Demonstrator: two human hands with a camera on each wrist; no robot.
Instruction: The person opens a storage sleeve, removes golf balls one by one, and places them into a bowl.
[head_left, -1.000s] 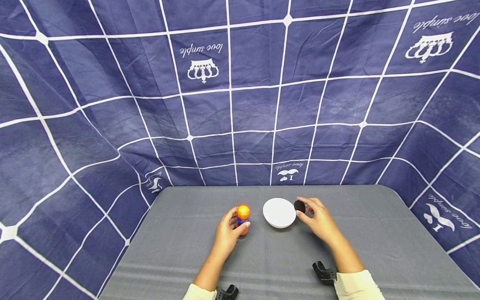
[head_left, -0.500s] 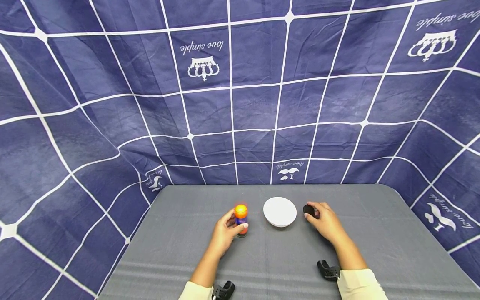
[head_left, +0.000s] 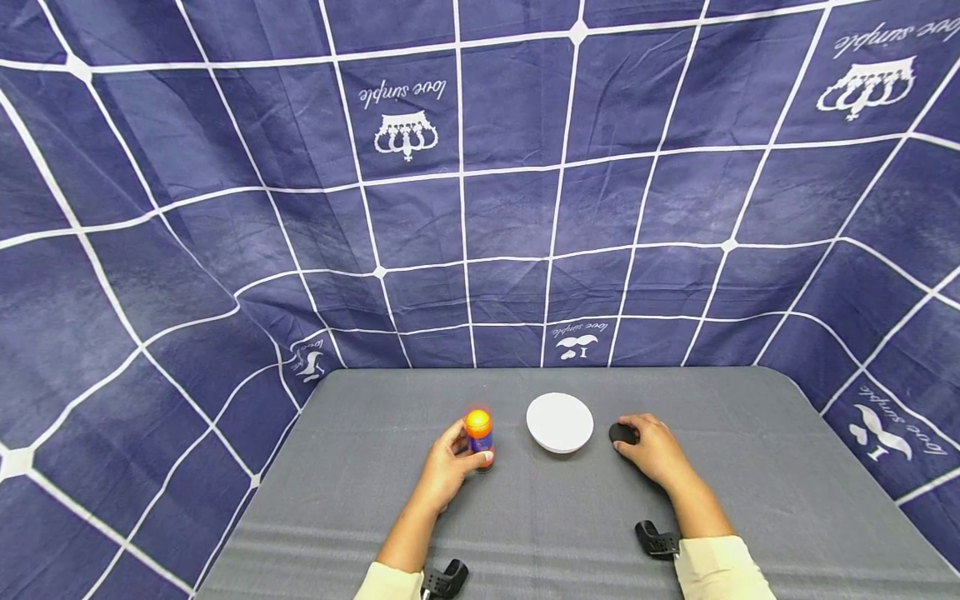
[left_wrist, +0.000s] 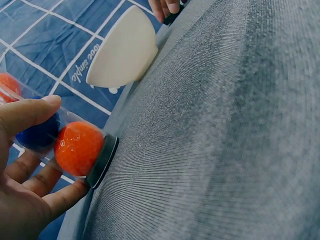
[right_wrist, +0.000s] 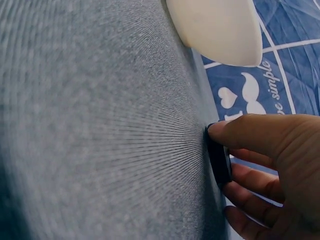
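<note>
My left hand (head_left: 447,469) grips a clear tube (head_left: 481,444) of balls, thumb on the near side and fingers behind. Orange and blue balls are stacked in it; in the left wrist view an orange ball (left_wrist: 80,148) sits lowest, just above the black base (left_wrist: 104,162), which is at the grey cloth. To the right, my right hand (head_left: 656,451) pinches a round black lid (head_left: 622,433) that lies flat against the table surface. The right wrist view has the thumb on the edge of the lid (right_wrist: 219,161). Between the hands stands a white bowl (head_left: 559,422).
Grey cloth covers the table (head_left: 555,533). Behind it and at both sides hangs a blue curtain (head_left: 502,217) with white grid lines. A black wrist mount (head_left: 656,540) is strapped to the right wrist, another mount (head_left: 447,578) to the left.
My right hand has moved right, away from the bowl, and lowered the black lid from upright to flat on the table. The left hand and tube have shifted slightly left.
</note>
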